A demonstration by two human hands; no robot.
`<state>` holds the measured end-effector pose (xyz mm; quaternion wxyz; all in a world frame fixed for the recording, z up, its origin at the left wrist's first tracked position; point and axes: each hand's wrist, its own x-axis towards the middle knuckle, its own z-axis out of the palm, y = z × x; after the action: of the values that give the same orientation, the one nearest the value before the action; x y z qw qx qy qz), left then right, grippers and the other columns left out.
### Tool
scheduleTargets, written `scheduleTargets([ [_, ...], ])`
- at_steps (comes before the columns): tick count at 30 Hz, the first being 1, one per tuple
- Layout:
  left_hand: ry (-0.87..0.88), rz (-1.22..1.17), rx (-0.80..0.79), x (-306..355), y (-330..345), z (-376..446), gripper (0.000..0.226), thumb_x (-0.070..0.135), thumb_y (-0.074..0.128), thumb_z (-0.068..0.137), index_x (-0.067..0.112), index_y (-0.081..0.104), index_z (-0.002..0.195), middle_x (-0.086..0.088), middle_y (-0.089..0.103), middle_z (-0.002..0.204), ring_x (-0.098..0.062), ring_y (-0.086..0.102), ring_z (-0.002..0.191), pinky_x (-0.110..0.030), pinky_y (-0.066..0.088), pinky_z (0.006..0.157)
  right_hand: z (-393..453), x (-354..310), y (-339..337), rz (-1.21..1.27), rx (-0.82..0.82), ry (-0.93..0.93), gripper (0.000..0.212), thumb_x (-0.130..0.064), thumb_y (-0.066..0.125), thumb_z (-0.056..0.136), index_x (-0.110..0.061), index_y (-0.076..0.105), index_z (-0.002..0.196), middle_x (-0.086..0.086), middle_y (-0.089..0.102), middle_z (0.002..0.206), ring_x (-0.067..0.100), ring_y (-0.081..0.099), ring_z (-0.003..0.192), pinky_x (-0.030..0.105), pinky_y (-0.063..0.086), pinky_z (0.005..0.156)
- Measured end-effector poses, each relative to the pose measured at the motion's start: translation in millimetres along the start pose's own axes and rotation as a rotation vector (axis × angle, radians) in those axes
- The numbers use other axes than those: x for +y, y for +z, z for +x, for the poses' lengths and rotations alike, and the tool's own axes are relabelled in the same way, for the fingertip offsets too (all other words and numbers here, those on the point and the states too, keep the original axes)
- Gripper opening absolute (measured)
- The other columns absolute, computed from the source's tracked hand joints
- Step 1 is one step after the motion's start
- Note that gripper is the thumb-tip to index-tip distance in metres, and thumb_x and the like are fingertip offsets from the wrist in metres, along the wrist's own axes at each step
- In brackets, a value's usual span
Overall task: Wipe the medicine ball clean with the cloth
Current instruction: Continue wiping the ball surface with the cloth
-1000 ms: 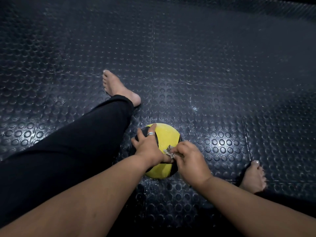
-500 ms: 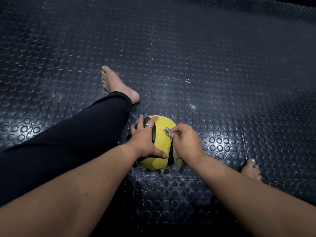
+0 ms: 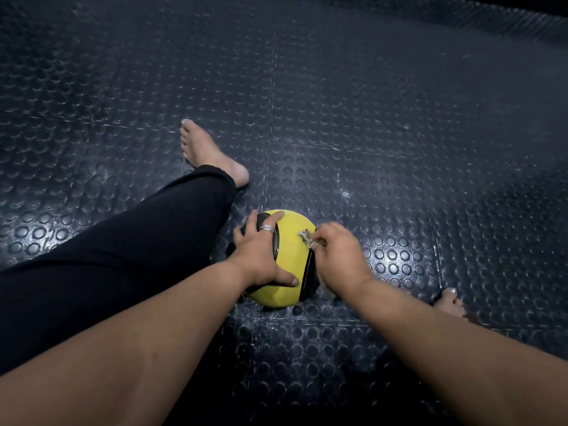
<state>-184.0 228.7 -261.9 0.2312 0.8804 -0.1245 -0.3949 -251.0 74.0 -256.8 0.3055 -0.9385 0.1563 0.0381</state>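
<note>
The left hand (image 3: 261, 259) lies spread over the near-left side of the medicine ball (image 3: 285, 259), fingers straight and thumb pressed along its lower front, probably to stop it rolling under the rubbing. The right hand (image 3: 341, 256) is clenched round a small bunched cloth (image 3: 309, 239), pressing it against the ball's upper right, where a black stripe meets the yellow panel; the bunching likely gives a firmer scrubbing pad. The ball sits on the studded rubber floor (image 3: 399, 133), between the person's 2 bare feet, just beside the outstretched leg (image 3: 123, 256) in black trousers, which also seems to brace it on the left.
</note>
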Motion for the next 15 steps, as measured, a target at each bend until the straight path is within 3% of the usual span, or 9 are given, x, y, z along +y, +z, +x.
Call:
scheduleTargets([
  [4, -0.002, -0.002, -0.002, -3, -3, 0, 0.135, 0.040, 0.095, 0.049, 0.047, 0.007, 0.150, 0.000, -0.014, 0.161, -0.036, -0.003, 0.147, -0.051, 0.020, 0.118, -20, -2, 2, -0.045, -0.079, -0.242, 0.015, 0.003, 0.060, 0.078, -0.007, 0.068, 0.086, 0.006, 0.062, 0.089, 0.027, 0.055, 0.088, 0.027, 0.041, 0.081],
  [9, -0.004, 0.007, -0.020, 9, -1, 0, 0.132, 0.041, 0.094, 0.052, 0.047, 0.006, 0.150, 0.000, -0.017, 0.161, -0.039, -0.005, 0.146, -0.054, 0.020, 0.118, -13, 12, -19, -0.191, -0.245, -0.413, 0.013, -0.012, 0.056, 0.081, -0.012, 0.068, 0.084, 0.001, 0.064, 0.088, 0.024, 0.054, 0.081, 0.027, 0.042, 0.078],
  [12, 0.003, 0.041, -0.041, 12, -1, -2, 0.133, 0.041, 0.094, 0.054, 0.048, 0.002, 0.150, 0.001, -0.022, 0.160, -0.040, -0.011, 0.146, -0.058, 0.018, 0.117, -15, 10, -27, -0.104, -0.134, -0.184, 0.010, -0.006, 0.061, 0.084, -0.009, 0.069, 0.090, 0.002, 0.060, 0.090, 0.019, 0.053, 0.087, 0.025, 0.042, 0.082],
  [15, 0.053, 0.162, -0.102, 11, 2, -7, 0.133, 0.040, 0.093, 0.057, 0.048, -0.001, 0.150, 0.002, -0.027, 0.159, -0.041, -0.017, 0.146, -0.060, 0.017, 0.117, -26, 11, -31, -0.005, 0.063, 0.158, 0.013, -0.009, 0.060, 0.088, -0.010, 0.066, 0.099, -0.002, 0.054, 0.096, 0.009, 0.049, 0.084, 0.011, 0.035, 0.073],
])
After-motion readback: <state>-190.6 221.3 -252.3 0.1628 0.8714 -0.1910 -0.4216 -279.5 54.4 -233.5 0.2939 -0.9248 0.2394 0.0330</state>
